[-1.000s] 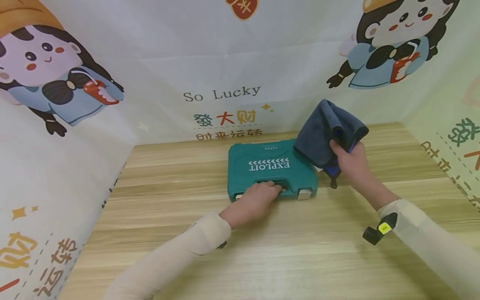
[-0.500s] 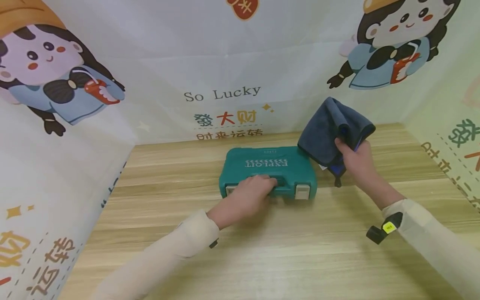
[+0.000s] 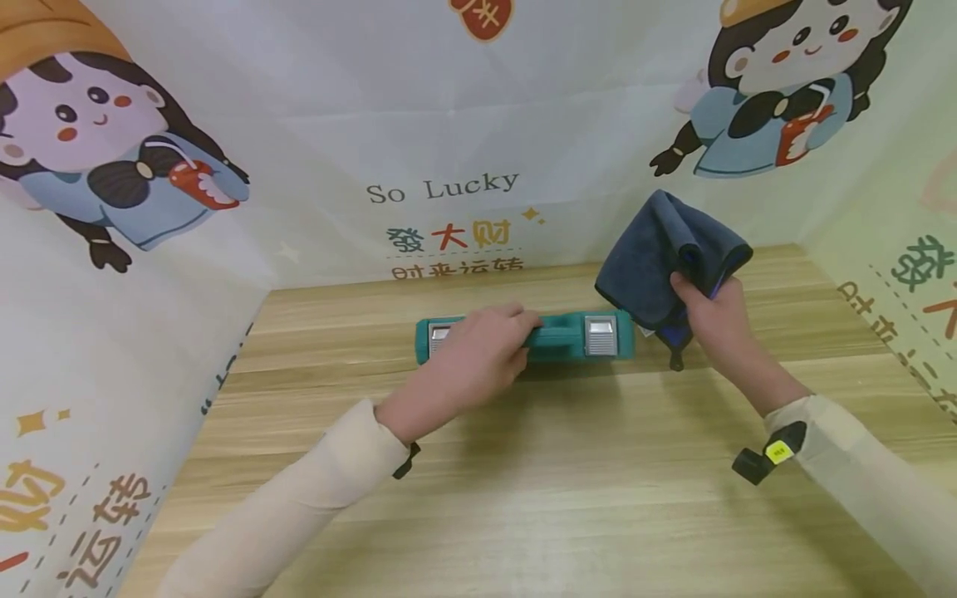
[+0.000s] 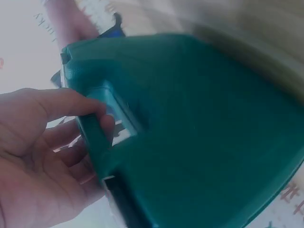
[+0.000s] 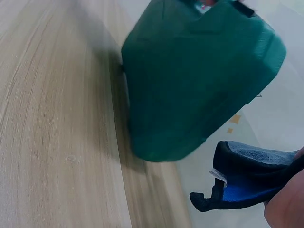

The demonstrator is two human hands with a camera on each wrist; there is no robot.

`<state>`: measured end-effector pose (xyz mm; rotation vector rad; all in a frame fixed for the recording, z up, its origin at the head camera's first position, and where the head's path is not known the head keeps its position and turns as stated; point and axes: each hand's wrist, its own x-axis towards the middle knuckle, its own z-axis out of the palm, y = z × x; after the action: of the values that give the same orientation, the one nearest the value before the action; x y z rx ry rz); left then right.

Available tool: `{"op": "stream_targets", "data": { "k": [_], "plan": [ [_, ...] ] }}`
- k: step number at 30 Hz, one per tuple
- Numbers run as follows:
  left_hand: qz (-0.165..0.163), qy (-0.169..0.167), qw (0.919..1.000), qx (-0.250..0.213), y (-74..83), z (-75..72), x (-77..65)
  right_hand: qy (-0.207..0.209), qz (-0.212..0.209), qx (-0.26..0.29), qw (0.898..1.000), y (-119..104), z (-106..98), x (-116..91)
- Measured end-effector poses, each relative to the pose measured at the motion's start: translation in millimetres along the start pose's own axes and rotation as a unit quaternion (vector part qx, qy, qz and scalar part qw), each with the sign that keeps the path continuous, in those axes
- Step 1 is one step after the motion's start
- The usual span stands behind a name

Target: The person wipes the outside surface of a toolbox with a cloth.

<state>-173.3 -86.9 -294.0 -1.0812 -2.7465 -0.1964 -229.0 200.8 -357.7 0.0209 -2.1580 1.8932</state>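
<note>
A green plastic tool case [image 3: 557, 336] stands on edge, its handle side and two silver latches facing up in the head view. My left hand [image 3: 478, 353] grips the case's handle, with fingers curled through the handle opening in the left wrist view, where the broad green face of the case [image 4: 199, 114] shows. To the right, my right hand [image 3: 714, 320] pinches a folded blue-grey cloth [image 3: 658, 257] with dark edging and a small hanging loop. The cloth hangs beside the right end of the case. In the right wrist view, the cloth's bright blue underside [image 5: 242, 187] shows.
The case is over a wood-grain table [image 3: 523, 498]. Behind it rises a pale printed backdrop [image 3: 336, 124] with cartoon figures and lettering, and similar printed sheets flank both sides. A small black device with a yellow label [image 3: 777, 451] is strapped to the right wrist.
My left hand has tilted the case up by its handle, from lying flat with its lettered lid visible to standing on edge. My right hand has shifted slightly right with the cloth.
</note>
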Motion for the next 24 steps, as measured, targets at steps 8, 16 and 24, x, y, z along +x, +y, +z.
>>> {"op": "stream_targets", "data": {
  "k": [8, 16, 24],
  "plan": [
    [-0.004, 0.008, 0.9997, 0.024, -7.3, -17.7, 10.6, -0.006, 0.013, -0.020, 1.000, -0.8, -2.5, -3.3],
    [-0.005, 0.009, 0.9981, 0.061, -32.4, -14.4, 37.4, -0.014, 0.015, -0.024, 1.000, 1.0, -0.4, -2.9],
    [-0.006, -0.007, 0.9989, 0.047, -52.0, -5.0, 64.4, -0.024, 0.016, -0.049, 0.998, 4.1, -1.1, -1.6]
  ]
}}
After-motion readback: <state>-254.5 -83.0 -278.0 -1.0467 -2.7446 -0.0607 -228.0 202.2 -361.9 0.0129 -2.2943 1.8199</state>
